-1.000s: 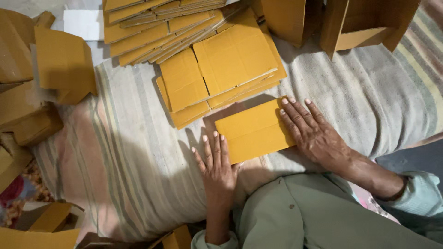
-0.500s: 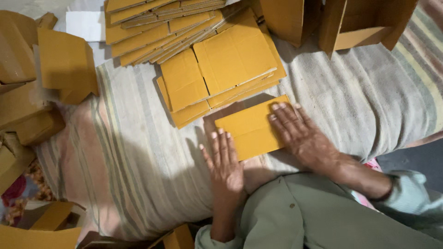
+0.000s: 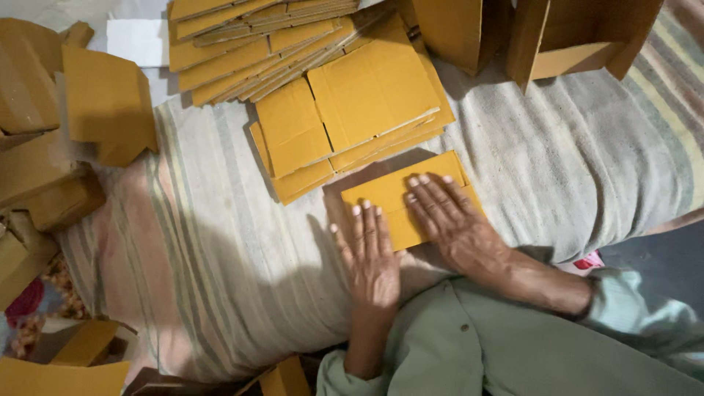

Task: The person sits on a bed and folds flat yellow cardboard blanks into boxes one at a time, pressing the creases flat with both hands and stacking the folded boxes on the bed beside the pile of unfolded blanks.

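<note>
A flat yellow cardboard piece (image 3: 381, 192) lies on a striped cloth (image 3: 220, 249) just in front of me. My right hand (image 3: 455, 224) rests flat on its right half, fingers spread and pressing down. My left hand (image 3: 369, 253) lies flat on the cloth at the piece's near left corner, fingertips touching its edge. Neither hand grips anything. Just beyond the piece sits a stack of flattened yellow cardboard blanks (image 3: 352, 110).
More flattened blanks (image 3: 249, 37) are piled at the back. Folded yellow boxes (image 3: 66, 125) crowd the left side, and open boxes (image 3: 579, 37) stand at the back right. More boxes (image 3: 73, 359) lie at the lower left. The cloth's right part (image 3: 601, 169) is bare.
Both hands have slid a little toward the left across the cardboard piece, the right hand moving further onto it. The piece itself stays where it was.
</note>
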{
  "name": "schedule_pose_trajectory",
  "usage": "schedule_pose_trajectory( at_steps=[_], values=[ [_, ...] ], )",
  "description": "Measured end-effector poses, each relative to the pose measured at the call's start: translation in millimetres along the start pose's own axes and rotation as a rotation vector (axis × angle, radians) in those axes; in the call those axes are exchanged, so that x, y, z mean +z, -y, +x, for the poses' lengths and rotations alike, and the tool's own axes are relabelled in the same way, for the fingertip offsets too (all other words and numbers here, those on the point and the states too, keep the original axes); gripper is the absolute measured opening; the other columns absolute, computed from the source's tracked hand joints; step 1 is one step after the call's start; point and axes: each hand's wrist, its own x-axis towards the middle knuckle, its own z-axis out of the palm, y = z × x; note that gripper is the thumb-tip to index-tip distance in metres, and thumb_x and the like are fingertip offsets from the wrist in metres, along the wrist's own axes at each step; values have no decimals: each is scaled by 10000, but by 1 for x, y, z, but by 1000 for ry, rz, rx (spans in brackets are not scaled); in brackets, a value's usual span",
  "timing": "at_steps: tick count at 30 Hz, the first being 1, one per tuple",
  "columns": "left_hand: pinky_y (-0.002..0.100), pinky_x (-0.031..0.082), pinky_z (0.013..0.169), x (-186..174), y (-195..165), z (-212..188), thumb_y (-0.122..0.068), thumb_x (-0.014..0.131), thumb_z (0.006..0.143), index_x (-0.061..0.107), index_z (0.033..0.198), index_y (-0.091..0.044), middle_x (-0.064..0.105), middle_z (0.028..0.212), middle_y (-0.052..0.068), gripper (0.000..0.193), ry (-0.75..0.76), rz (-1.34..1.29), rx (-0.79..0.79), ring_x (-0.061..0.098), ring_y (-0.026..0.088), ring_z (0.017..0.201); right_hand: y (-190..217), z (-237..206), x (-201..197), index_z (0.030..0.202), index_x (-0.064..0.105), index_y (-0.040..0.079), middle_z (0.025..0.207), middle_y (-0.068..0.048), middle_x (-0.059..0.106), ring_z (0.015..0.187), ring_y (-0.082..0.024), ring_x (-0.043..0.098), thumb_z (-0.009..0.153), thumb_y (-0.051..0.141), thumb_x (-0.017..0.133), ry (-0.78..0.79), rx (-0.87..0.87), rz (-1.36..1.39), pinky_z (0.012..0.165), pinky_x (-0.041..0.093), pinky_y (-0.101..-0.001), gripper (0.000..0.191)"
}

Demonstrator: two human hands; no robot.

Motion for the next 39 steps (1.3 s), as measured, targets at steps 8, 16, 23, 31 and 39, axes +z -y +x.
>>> schedule_pose_trajectory(
  at_steps=[8,16,23,31,39],
  values=[
    [644,38,1220,-12,12,-6,-305,699,852,304,1539,65,209,1657,230,875,-33,31,-18,137,373,1546,-18,-11,-16,1555,326,-74,1643,-277,279,1506,-388,256,909,216,430,298,70,-402,1220,153,-559,716],
    [598,52,1251,2,-9,6,-311,658,873,351,1535,23,285,1659,168,802,-64,68,38,185,280,1557,8,5,-3,1503,337,-99,1617,-282,286,1521,-387,245,889,241,470,154,-23,-237,1239,150,-530,714],
    [573,108,1237,-18,14,-1,-284,612,944,353,1507,106,269,1630,261,732,-29,-229,18,193,381,1541,-26,-4,-21,1454,357,-155,1561,-330,306,1491,-415,253,906,450,543,9,62,59,1218,157,-548,837],
    [535,323,1141,-9,0,69,-223,491,982,572,1435,-49,569,1424,150,492,-147,-44,-27,481,349,1348,-9,61,4,1354,567,-62,1388,-241,578,1335,-380,505,863,315,600,-91,17,21,1151,340,-496,620],
    [508,431,992,-4,25,92,-437,556,1008,681,1096,-28,666,1130,197,437,-185,-70,-96,589,368,1080,-50,67,4,981,670,-19,983,-230,670,922,-354,637,975,396,591,3,256,29,827,469,-459,422]
  ],
)
